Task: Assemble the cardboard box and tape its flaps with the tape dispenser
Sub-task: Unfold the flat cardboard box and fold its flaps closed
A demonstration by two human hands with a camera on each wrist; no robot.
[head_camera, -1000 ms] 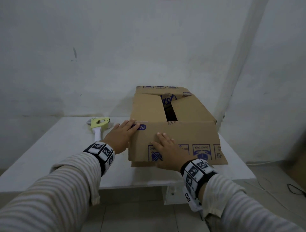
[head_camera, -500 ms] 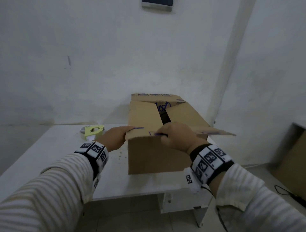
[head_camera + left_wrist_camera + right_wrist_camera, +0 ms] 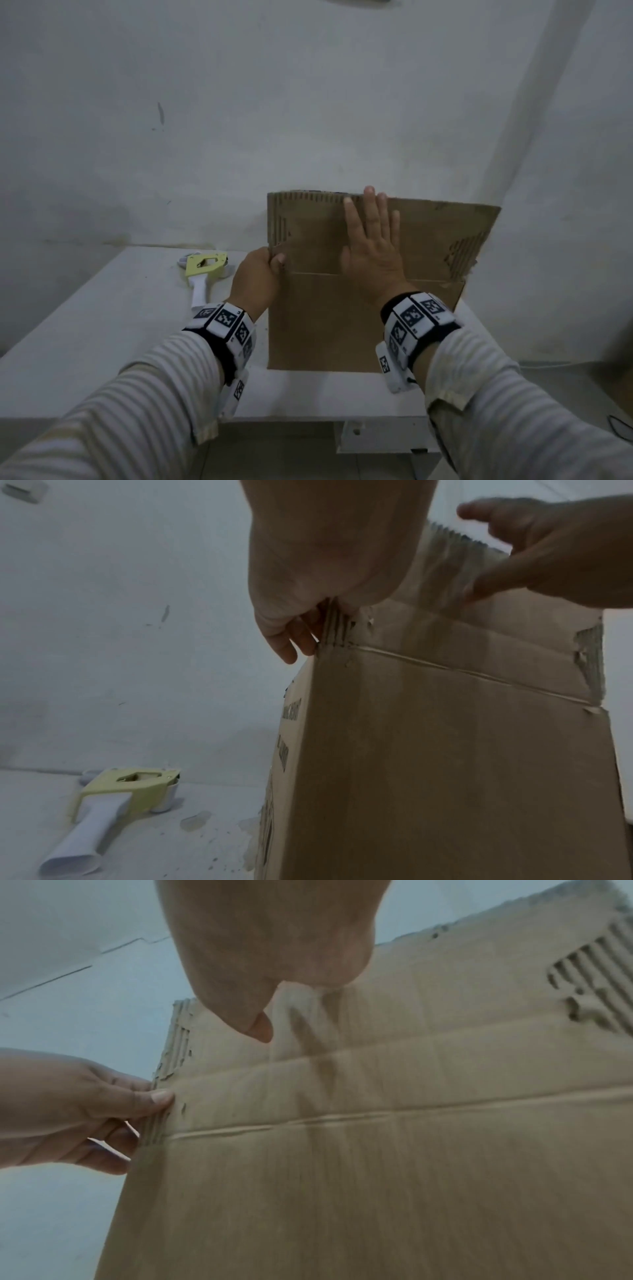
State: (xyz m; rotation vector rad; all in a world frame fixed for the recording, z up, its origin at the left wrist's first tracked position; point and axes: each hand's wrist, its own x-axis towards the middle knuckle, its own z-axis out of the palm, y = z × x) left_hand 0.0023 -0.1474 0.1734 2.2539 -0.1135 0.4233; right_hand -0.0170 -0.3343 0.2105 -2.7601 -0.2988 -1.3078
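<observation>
The brown cardboard box (image 3: 325,325) stands on the white table (image 3: 102,335) with its near flap (image 3: 308,240) raised upright, torn at the edges. My left hand (image 3: 263,270) pinches the flap's lower left edge, thumb on the near face (image 3: 161,1096), fingers behind (image 3: 291,642). My right hand (image 3: 373,240) lies flat with spread fingers against the flap's near face, fingertips at its top edge. The yellow and white tape dispenser (image 3: 203,274) lies on the table left of the box (image 3: 113,799). The box's inside and other flaps are hidden behind the raised flap.
A white wall (image 3: 308,102) rises right behind the table and box. The table's front edge (image 3: 308,419) is near my wrists, with tiled floor below. A cable (image 3: 620,425) lies on the floor at the right.
The near flap has swung up from hanging down the front to standing upright. My right hand went from gripping its edge to pressing flat on it; my left stayed at the left edge.
</observation>
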